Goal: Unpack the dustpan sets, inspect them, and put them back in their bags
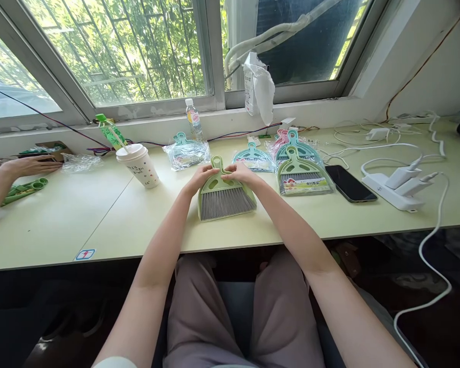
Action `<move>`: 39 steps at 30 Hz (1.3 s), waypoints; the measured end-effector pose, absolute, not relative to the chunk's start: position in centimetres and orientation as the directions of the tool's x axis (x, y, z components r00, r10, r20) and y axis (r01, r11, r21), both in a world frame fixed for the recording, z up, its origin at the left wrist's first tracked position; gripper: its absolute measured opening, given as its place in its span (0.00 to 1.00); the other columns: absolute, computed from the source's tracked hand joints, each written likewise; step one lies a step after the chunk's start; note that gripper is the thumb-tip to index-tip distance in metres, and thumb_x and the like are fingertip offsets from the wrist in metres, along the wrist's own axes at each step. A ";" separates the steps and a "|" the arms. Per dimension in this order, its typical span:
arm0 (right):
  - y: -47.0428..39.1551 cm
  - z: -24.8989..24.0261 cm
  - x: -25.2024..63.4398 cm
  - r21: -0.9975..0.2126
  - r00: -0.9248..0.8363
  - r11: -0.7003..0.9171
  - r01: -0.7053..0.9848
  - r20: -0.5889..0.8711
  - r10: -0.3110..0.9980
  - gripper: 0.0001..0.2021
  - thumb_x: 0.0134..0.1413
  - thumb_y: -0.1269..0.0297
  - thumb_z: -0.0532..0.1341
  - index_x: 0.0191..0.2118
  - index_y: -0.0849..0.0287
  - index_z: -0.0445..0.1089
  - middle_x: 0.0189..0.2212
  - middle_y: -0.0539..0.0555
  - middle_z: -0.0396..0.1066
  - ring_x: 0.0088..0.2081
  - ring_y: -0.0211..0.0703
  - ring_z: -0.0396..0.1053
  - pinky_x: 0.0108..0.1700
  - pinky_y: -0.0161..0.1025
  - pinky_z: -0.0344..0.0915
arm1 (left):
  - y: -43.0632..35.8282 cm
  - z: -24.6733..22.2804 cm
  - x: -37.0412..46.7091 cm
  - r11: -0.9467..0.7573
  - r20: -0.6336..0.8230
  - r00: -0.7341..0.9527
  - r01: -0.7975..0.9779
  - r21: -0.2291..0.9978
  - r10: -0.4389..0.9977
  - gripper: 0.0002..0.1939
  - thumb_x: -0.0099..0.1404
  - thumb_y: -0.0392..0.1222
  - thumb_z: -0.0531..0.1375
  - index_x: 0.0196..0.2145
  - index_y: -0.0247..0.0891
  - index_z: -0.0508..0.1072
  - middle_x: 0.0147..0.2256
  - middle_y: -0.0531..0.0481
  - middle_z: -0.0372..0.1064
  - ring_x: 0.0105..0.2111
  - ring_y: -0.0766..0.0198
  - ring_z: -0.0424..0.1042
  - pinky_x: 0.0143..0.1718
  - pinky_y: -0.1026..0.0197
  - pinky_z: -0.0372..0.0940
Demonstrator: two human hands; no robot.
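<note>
A green brush-and-dustpan set (226, 202) with grey bristles lies on the table near its front edge, handle pointing toward the window. My left hand (202, 179) grips its upper left side, and my right hand (240, 174) grips the upper right side near the handle. To the right lies a green set with a printed label (305, 181), partly over a teal set (297, 145). Behind my right hand is another teal set (252, 157), and a wrapped one (187, 152) rests behind my left hand.
A paper cup (138, 166) with a straw stands left, near a bottle (193, 120). Right are a black phone (350, 184), a power strip (391, 191) and white cables. Another person's hand (32, 166) is at far left beside green pieces (25, 189).
</note>
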State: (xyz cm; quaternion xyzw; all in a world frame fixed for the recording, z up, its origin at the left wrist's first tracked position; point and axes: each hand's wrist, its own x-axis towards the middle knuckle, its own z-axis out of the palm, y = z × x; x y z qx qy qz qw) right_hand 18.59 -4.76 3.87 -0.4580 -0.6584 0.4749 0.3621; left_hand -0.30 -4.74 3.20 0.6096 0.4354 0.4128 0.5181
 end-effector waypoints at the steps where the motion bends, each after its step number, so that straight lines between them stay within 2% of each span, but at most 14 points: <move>1: -4.7 3.8 18.6 -0.955 -0.318 0.132 0.267 0.042 0.947 0.15 0.36 0.63 0.75 0.32 0.63 0.76 0.32 0.56 0.77 0.34 0.42 0.74 0.42 0.40 0.69 | -4.7 3.1 -0.3 -0.088 0.055 0.279 0.107 0.990 0.959 0.18 0.53 0.51 0.68 0.36 0.33 0.76 0.30 0.46 0.75 0.26 0.64 0.73 0.27 0.63 0.66; 6: -4.3 3.4 18.6 -0.948 -0.315 0.131 0.291 0.034 0.948 0.15 0.38 0.63 0.75 0.33 0.63 0.76 0.33 0.58 0.78 0.35 0.45 0.74 0.44 0.42 0.70 | -4.4 2.6 -0.2 -0.139 0.105 0.272 0.109 0.984 0.957 0.17 0.51 0.50 0.69 0.33 0.33 0.76 0.29 0.46 0.74 0.26 0.63 0.73 0.26 0.63 0.66; 11: -3.7 3.2 18.6 -0.950 -0.220 0.146 0.275 0.086 0.972 0.16 0.35 0.64 0.76 0.34 0.62 0.77 0.38 0.59 0.78 0.43 0.50 0.75 0.51 0.46 0.68 | -4.7 3.1 -0.1 -0.198 0.172 0.228 0.093 0.976 0.958 0.17 0.55 0.53 0.67 0.31 0.35 0.75 0.27 0.49 0.72 0.24 0.66 0.70 0.25 0.64 0.63; 14: -3.5 3.2 18.8 -0.975 -0.146 0.142 0.173 0.118 0.982 0.18 0.37 0.59 0.76 0.36 0.61 0.77 0.39 0.59 0.78 0.44 0.50 0.75 0.53 0.46 0.69 | -4.6 3.0 -0.7 -0.087 0.055 0.309 0.088 0.992 0.949 0.18 0.55 0.53 0.67 0.35 0.36 0.77 0.31 0.48 0.75 0.28 0.64 0.72 0.29 0.64 0.65; 16: -3.4 3.1 19.3 -0.991 -0.159 0.112 0.074 0.099 0.982 0.20 0.42 0.52 0.73 0.38 0.61 0.76 0.39 0.59 0.79 0.44 0.49 0.76 0.51 0.46 0.70 | -4.3 2.6 -1.0 0.018 -0.040 0.329 0.072 0.997 0.944 0.19 0.52 0.50 0.70 0.38 0.36 0.77 0.34 0.46 0.76 0.30 0.61 0.74 0.31 0.63 0.67; 19: -2.8 3.0 20.9 -0.995 -0.233 0.071 -0.070 0.086 0.969 0.23 0.53 0.43 0.65 0.42 0.60 0.75 0.40 0.59 0.79 0.43 0.48 0.77 0.48 0.44 0.73 | -3.6 1.8 -1.3 0.080 -0.057 0.222 -0.094 0.992 0.973 0.18 0.51 0.45 0.71 0.39 0.35 0.77 0.33 0.47 0.77 0.30 0.61 0.75 0.33 0.62 0.70; 21: -2.2 2.9 22.1 -0.986 -0.156 0.120 -0.117 0.138 0.978 0.23 0.56 0.43 0.61 0.45 0.58 0.74 0.43 0.58 0.79 0.45 0.46 0.77 0.49 0.43 0.73 | -3.0 1.5 -1.4 0.062 -0.034 0.112 -0.254 0.965 0.993 0.16 0.54 0.44 0.68 0.39 0.35 0.76 0.33 0.48 0.77 0.31 0.60 0.76 0.37 0.60 0.72; 23: -1.8 2.8 23.0 -0.983 -0.108 0.171 -0.074 0.178 0.978 0.19 0.58 0.48 0.62 0.48 0.57 0.73 0.46 0.57 0.78 0.47 0.44 0.76 0.51 0.43 0.71 | -2.5 1.5 -1.7 0.004 0.000 0.010 -0.385 0.923 1.000 0.15 0.57 0.45 0.66 0.41 0.36 0.75 0.34 0.48 0.78 0.35 0.60 0.77 0.42 0.59 0.73; 26: -1.8 2.6 23.1 -0.952 -0.247 0.218 0.213 0.163 0.955 0.16 0.54 0.60 0.66 0.47 0.60 0.74 0.49 0.61 0.76 0.52 0.48 0.74 0.56 0.47 0.68 | -1.9 1.5 -2.4 -0.093 0.044 -0.112 -0.478 0.873 0.993 0.14 0.59 0.43 0.65 0.43 0.37 0.74 0.34 0.50 0.77 0.38 0.61 0.77 0.45 0.61 0.73; 28: -2.4 2.6 22.4 -0.836 -0.384 0.304 0.456 0.123 0.915 0.18 0.48 0.66 0.70 0.48 0.60 0.75 0.53 0.62 0.74 0.57 0.54 0.70 0.62 0.51 0.62 | -1.7 1.5 -2.9 -0.124 0.045 -0.170 -0.490 0.863 0.984 0.15 0.58 0.38 0.65 0.44 0.38 0.74 0.34 0.51 0.77 0.39 0.63 0.77 0.45 0.64 0.72; 30: -3.3 2.5 21.4 -0.695 -0.506 0.399 0.599 0.057 0.860 0.25 0.44 0.67 0.72 0.52 0.57 0.74 0.58 0.61 0.70 0.62 0.58 0.65 0.66 0.54 0.55 | -1.6 1.4 -3.3 -0.149 0.052 -0.210 -0.479 0.865 0.976 0.19 0.56 0.33 0.65 0.46 0.40 0.73 0.35 0.52 0.77 0.40 0.65 0.77 0.43 0.67 0.72; 32: -4.1 2.4 20.4 -0.621 -0.592 0.460 0.634 -0.008 0.806 0.30 0.43 0.65 0.72 0.56 0.52 0.72 0.62 0.58 0.65 0.65 0.57 0.60 0.68 0.54 0.52 | -1.5 1.2 -3.5 -0.175 0.071 -0.234 -0.464 0.868 0.970 0.24 0.55 0.31 0.66 0.49 0.43 0.72 0.37 0.53 0.77 0.40 0.67 0.77 0.42 0.69 0.72; 35: -4.7 2.1 19.3 -0.617 -0.652 0.516 0.595 0.005 0.758 0.31 0.48 0.66 0.70 0.60 0.52 0.68 0.63 0.58 0.63 0.64 0.53 0.62 0.65 0.48 0.57 | -1.4 1.0 -3.5 -0.179 0.072 -0.238 -0.469 0.865 0.969 0.27 0.54 0.29 0.66 0.52 0.44 0.71 0.39 0.52 0.76 0.40 0.66 0.77 0.42 0.69 0.72; 39: -4.6 1.4 18.7 -0.645 -0.604 0.542 0.538 0.153 0.782 0.19 0.49 0.71 0.67 0.50 0.57 0.76 0.53 0.57 0.74 0.53 0.48 0.71 0.59 0.42 0.63 | -1.4 1.0 -3.1 -0.150 0.048 -0.224 -0.468 0.871 0.973 0.29 0.54 0.29 0.66 0.53 0.43 0.70 0.38 0.52 0.76 0.39 0.65 0.77 0.43 0.67 0.73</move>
